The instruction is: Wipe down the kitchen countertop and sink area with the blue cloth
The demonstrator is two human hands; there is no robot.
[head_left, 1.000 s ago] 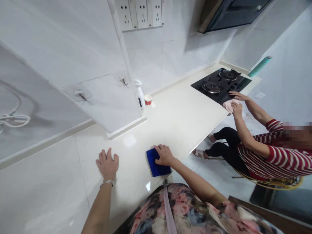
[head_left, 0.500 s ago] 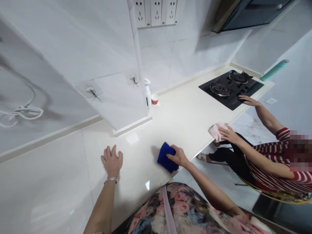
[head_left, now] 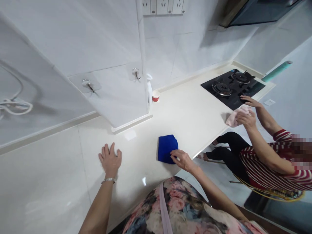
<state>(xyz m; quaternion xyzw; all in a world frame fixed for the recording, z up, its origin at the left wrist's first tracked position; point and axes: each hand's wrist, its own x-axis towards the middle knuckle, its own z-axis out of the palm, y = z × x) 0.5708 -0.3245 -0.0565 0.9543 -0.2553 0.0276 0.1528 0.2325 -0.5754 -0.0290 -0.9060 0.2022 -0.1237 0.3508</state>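
A folded blue cloth point(head_left: 166, 148) lies on the white countertop point(head_left: 192, 113) near its front edge. My right hand point(head_left: 182, 160) touches the cloth's near right corner, fingers curled in a pinch on its edge. My left hand point(head_left: 110, 160) rests flat on the counter to the left, fingers spread, a bracelet on the wrist. It holds nothing.
A seated person in a red-striped top point(head_left: 273, 169) wipes the counter edge with a pink cloth point(head_left: 234, 118) beside a black gas hob point(head_left: 231, 89). A spray bottle point(head_left: 149, 92) and red paper cup point(head_left: 155, 96) stand by the wall. Wall hooks point(head_left: 89, 85) and sockets above.
My right hand slid off the top of the blue cloth to its near corner; the cloth now lies flatter. The other person's pink cloth moved back toward the hob.
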